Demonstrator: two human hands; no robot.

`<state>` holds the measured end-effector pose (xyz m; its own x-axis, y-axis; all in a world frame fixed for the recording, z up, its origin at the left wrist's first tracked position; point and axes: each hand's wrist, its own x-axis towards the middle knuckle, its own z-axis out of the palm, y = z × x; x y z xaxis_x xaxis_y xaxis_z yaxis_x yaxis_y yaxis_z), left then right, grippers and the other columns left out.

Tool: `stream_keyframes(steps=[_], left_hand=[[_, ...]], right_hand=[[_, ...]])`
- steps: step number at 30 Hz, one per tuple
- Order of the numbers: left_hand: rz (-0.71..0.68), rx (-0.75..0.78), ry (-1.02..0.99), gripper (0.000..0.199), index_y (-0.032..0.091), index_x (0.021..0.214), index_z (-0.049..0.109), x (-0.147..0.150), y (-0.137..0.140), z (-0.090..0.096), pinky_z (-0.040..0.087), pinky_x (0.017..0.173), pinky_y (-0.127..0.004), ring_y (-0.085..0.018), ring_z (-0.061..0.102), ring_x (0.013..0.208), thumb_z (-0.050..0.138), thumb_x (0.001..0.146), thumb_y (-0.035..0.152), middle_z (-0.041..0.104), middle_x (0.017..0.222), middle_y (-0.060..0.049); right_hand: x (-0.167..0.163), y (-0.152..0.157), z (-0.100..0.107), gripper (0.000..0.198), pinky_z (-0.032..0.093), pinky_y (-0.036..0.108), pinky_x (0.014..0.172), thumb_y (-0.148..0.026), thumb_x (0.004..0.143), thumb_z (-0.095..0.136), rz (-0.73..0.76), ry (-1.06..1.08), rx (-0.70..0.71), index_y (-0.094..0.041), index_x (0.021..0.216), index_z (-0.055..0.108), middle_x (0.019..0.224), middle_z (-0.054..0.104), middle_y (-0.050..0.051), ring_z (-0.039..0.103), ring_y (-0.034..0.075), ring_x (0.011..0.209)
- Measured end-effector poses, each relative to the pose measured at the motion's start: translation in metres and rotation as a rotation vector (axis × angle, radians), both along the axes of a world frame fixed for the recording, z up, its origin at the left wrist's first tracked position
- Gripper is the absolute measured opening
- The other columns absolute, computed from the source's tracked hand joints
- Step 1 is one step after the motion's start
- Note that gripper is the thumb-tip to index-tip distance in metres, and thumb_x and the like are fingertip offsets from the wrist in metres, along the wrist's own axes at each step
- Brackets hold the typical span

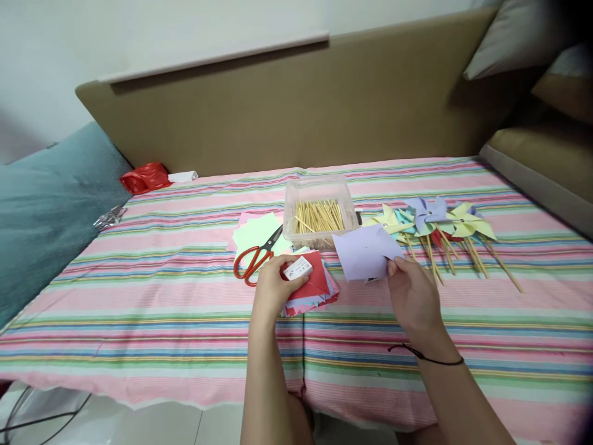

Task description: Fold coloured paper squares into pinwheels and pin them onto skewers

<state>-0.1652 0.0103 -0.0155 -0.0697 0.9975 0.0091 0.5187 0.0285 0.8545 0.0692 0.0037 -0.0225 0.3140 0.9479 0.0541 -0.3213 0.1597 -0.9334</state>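
My right hand (412, 290) pinches a purple paper square (364, 252) by its lower right corner and holds it up. Between the thumb and fingers of my left hand (274, 281) is a small white box (298, 268) with print on it. That box is over a stack of coloured paper squares (319, 281), red on top. Just left of the stack, red-handled scissors (252, 262) lie partly on pale green paper sheets (250, 235). Behind the purple paper stands a clear plastic box (319, 185) of thin wooden sticks (319, 216).
Several paper pinwheels (430, 216) on sticks lie in a pile to the right. A striped cloth (185, 296) covers the surface, with a brown backrest (287, 117) behind. At the far left are a red plastic bag (147, 178) and a blue-green cushion (60, 179).
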Motion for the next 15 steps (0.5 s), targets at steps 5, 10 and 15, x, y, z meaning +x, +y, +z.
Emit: stream_keyframes(steps=[5,10,15], left_hand=[[0.097,0.045,0.031,0.054,0.02,0.103,0.064,0.005,0.001,0.005,0.044,0.077,-0.033,-0.023,0.057,0.092,0.082,0.053,0.032,0.063,0.104,-0.007],[0.219,0.191,-0.263,0.027,0.02,0.087,0.06,0.034,-0.001,0.025,0.042,0.065,-0.026,-0.014,0.053,0.068,0.064,0.076,0.044,0.059,0.077,-0.001],[0.062,0.112,-0.63,0.042,0.022,0.114,0.043,0.071,-0.003,0.02,0.045,0.066,-0.025,-0.011,0.057,0.064,0.059,0.081,0.044,0.063,0.074,0.002]], right_hand=[[-0.001,-0.001,0.002,0.029,0.036,0.029,0.06,-0.028,0.079,0.057,0.02,-0.036,0.021,-0.021,0.051,0.054,0.058,0.045,-0.001,0.045,0.015,0.062],[-0.001,-0.003,0.005,0.028,0.037,0.029,0.06,-0.029,0.08,0.057,0.052,-0.089,0.04,-0.021,0.053,0.056,0.059,0.049,0.0,0.046,0.016,0.062],[-0.001,-0.005,0.003,0.027,0.038,0.03,0.059,-0.032,0.082,0.058,0.139,-0.129,0.115,-0.021,0.058,0.06,0.059,0.053,0.001,0.048,0.017,0.062]])
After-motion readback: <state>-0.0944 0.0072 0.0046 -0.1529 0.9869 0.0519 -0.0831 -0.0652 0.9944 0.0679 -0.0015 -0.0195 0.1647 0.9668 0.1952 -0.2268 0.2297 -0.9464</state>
